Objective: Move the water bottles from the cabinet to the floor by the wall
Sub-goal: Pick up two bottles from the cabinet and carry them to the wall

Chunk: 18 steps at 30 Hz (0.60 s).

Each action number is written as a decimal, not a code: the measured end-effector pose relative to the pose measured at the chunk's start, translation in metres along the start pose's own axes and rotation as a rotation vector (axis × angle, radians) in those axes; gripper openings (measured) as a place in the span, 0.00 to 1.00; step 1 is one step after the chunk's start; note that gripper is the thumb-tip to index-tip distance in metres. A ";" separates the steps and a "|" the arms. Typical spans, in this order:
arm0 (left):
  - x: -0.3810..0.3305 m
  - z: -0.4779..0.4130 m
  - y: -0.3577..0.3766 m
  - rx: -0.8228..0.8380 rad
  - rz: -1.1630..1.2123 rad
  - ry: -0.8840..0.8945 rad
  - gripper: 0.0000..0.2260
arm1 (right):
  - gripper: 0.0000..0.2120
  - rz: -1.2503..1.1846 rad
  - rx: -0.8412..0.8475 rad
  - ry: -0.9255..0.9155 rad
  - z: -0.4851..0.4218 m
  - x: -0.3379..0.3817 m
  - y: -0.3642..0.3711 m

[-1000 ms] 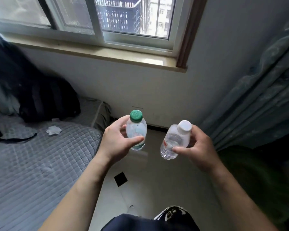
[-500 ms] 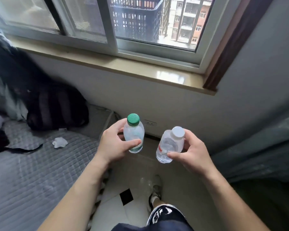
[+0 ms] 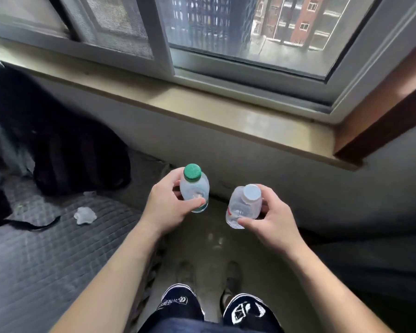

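My left hand (image 3: 167, 205) grips a clear water bottle with a green cap (image 3: 194, 187), held upright in the air. My right hand (image 3: 271, 219) grips a second clear bottle with a white cap (image 3: 244, 206), also upright and a little lower. Both bottles hang above the pale floor (image 3: 202, 243), close to the grey wall (image 3: 262, 174) under the window sill. The cabinet is out of view.
A bed with a grey quilted cover (image 3: 46, 248) runs along the left, with a black bag (image 3: 70, 152) and a crumpled tissue (image 3: 84, 215) on it. A stone window sill (image 3: 226, 116) juts out above. Dark fabric (image 3: 370, 260) fills the right. My feet (image 3: 209, 280) stand on the floor strip.
I have stepped closer to the wall and window; the view tilts further down. Both hands still hold their bottles, now nearer the wall.
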<state>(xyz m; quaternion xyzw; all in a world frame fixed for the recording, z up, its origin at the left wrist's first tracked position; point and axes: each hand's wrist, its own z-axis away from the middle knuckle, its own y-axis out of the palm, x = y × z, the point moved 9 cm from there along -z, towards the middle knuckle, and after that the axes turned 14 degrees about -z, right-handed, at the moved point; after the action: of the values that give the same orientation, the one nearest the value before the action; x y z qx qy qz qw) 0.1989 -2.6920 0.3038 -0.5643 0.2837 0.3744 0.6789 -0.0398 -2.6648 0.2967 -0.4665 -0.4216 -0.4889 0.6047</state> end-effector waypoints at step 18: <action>0.237 -0.179 0.156 0.179 -0.210 0.060 0.26 | 0.28 -0.022 -0.155 0.175 -0.154 -0.278 0.071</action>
<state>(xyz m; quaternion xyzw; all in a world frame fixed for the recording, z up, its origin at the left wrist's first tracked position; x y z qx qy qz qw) 0.2093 -2.8092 -0.0103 -0.5390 0.2753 0.2575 0.7532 -0.0079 -2.7538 -0.0145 -0.4627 -0.3333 -0.5654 0.5960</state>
